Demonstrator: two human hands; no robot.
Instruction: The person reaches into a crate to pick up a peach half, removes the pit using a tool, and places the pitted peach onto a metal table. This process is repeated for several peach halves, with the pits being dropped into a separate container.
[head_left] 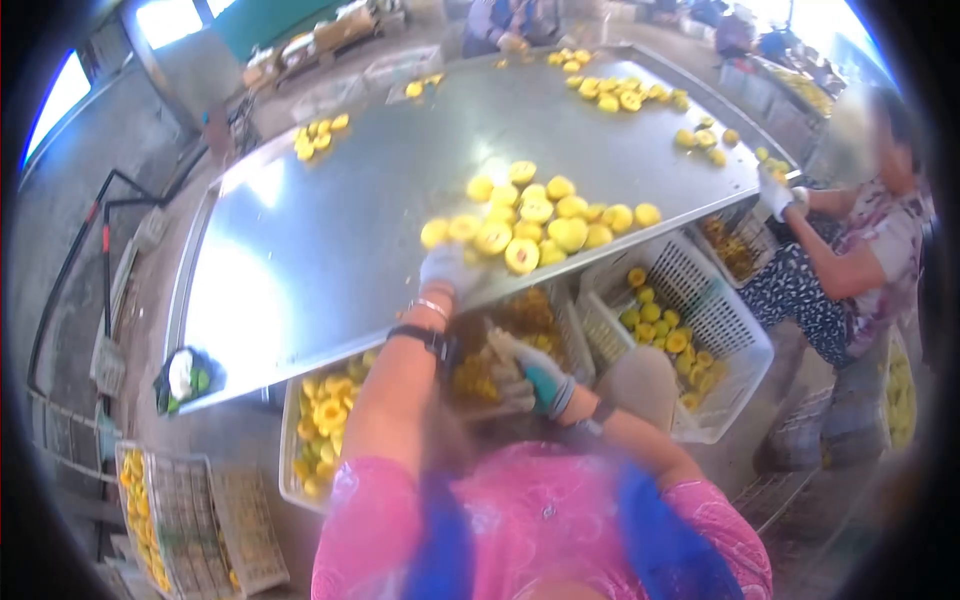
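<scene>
Yellow halved fruits lie in a loose pile near the front edge of the metal table. My left hand, in a white glove, is at the table edge, against the lower left of the pile; its fingertips are blurred among the fruits. My right hand, in a white and green glove, is below the table edge, over a crate of brownish-yellow pieces. What its fingers hold, if anything, is too blurred to tell.
White crates with yellow fruit stand below the table, at left and right. A co-worker sits at the right edge, another person at the far side. Smaller fruit groups lie farther back. A dark bundle rests on the left corner.
</scene>
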